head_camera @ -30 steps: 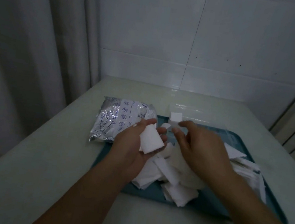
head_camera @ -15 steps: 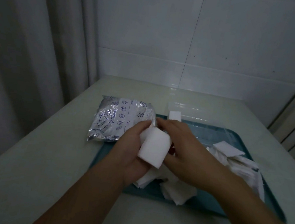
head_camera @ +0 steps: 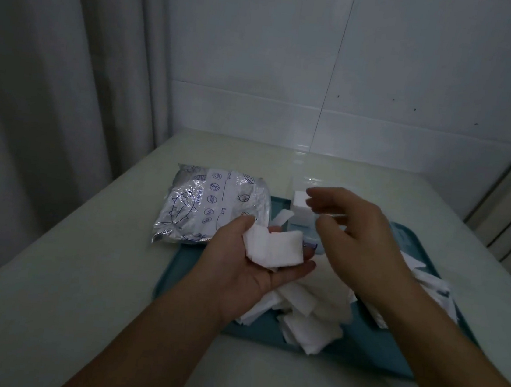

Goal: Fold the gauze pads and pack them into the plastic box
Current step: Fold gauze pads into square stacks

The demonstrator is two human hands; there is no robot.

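Observation:
A folded white gauze pad (head_camera: 273,248) lies across the palm and fingers of my left hand (head_camera: 247,265), with the thumb pressed on its left end. My right hand (head_camera: 360,237) hovers just to the right and above it, fingers loosely spread, holding nothing. Behind my right hand stands the clear plastic box (head_camera: 304,187), with a white folded pad (head_camera: 301,200) showing in it. Several loose gauze pads (head_camera: 306,320) lie heaped on the teal tray (head_camera: 193,278) under both hands, and more pads (head_camera: 428,283) lie to the right.
A silver foil packet (head_camera: 211,204) with blue printing lies at the tray's back left corner, partly on the pale table (head_camera: 64,267). A curtain (head_camera: 54,75) hangs at the left and a tiled wall stands behind.
My right hand has let go of the pad and lifted away to the right. The pad now lies flatter in my left palm, which has turned more upward.

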